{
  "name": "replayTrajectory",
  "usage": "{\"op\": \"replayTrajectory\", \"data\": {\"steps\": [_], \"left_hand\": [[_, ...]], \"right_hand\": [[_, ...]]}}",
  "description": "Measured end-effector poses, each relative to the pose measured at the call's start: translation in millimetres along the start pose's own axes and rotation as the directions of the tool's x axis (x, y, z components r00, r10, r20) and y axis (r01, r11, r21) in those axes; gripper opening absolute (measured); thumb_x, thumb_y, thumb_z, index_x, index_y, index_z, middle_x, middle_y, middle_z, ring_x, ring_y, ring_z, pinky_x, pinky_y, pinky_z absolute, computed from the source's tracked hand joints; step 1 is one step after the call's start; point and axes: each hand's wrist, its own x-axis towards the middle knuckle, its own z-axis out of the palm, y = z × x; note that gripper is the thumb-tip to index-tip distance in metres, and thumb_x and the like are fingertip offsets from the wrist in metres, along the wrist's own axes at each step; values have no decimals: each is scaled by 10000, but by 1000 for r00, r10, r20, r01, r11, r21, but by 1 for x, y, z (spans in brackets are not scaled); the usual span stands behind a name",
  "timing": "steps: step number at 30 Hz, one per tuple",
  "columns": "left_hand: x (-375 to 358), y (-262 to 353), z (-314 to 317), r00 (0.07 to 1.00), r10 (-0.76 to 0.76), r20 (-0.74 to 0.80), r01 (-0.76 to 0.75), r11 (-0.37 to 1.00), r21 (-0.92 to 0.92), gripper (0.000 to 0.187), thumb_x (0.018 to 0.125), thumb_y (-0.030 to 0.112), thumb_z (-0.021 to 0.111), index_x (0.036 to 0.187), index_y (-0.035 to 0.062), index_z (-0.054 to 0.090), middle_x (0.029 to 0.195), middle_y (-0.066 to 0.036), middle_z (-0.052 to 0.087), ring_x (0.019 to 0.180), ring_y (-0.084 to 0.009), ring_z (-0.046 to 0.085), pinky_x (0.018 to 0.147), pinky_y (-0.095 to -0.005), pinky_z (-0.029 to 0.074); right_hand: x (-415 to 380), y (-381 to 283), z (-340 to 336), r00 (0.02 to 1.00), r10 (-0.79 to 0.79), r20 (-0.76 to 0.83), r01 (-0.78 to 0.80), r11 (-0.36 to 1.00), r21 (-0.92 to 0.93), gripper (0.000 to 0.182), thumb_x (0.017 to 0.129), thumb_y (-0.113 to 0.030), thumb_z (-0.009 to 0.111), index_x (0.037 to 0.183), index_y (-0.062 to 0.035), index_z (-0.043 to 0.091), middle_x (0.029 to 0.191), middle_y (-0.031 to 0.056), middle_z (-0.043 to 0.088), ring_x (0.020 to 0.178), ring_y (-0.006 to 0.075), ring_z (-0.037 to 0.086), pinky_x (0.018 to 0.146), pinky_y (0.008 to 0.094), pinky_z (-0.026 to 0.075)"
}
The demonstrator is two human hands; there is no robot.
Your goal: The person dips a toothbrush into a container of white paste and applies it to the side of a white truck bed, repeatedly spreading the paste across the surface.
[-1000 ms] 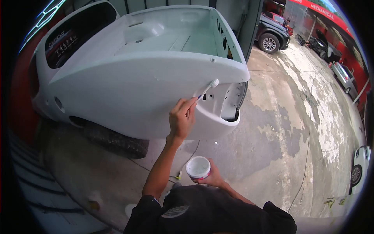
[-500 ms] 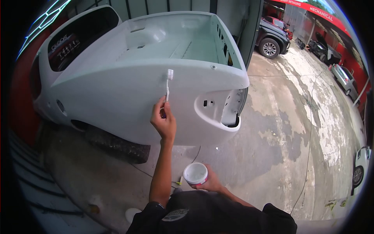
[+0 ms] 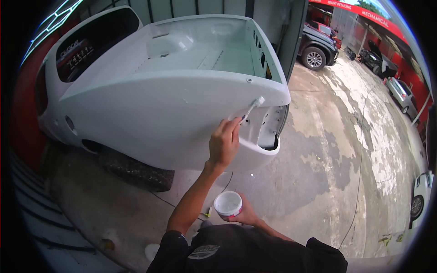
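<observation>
My left hand [image 3: 224, 142] is closed around the handle of a small white brush [image 3: 252, 108]. Its head lies over the rear corner of the pale side panel [image 3: 150, 118] of a pickup truck bed, just above the tail light recess [image 3: 271, 119]. Low in front of my body, my right hand [image 3: 246, 211] grips a round white tub [image 3: 227, 204] with a red band near its base. The tub has no lid on, and whitish material shows inside. A faint mark [image 3: 185, 100] shows on the panel left of the brush.
Under the panel sits a dark tyre [image 3: 136, 173]. Cables [image 3: 359, 182] run over the stained concrete floor [image 3: 314, 200]. A white round lid-like thing [image 3: 152, 251] lies at lower left. Beyond stand a dark vehicle [image 3: 318, 48] and a silver car [image 3: 400, 93].
My left hand has carried the brush rightward along the panel, from its middle to the rear corner, and tilted it to the right. My right hand and the tub have stayed put.
</observation>
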Motion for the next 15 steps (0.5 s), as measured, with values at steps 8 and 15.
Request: {"op": "replayTrajectory", "data": {"steps": [8,15], "left_hand": [[9,-5,6,990,-9,-139,11,1000,18,234,1001,-16,687,1227,27,731,921,-127,686,716,-276,675,616,-374,525],[-29,-22,-8,927,-197,-320,154,976,-155,231,1003,-28,688,1219,25,748,887,-102,661,682,-227,617,613,-316,498]], "right_hand": [[-6,0,-5,1000,-3,-31,3,1000,23,1127,628,-338,1053,1517,-27,435,1388,155,668,1312,271,657,1118,427,521],[-4,4,-6,998,-42,-52,43,999,27,1102,638,-309,1052,1513,-27,443,1392,151,665,1314,262,653,1124,428,516]]}}
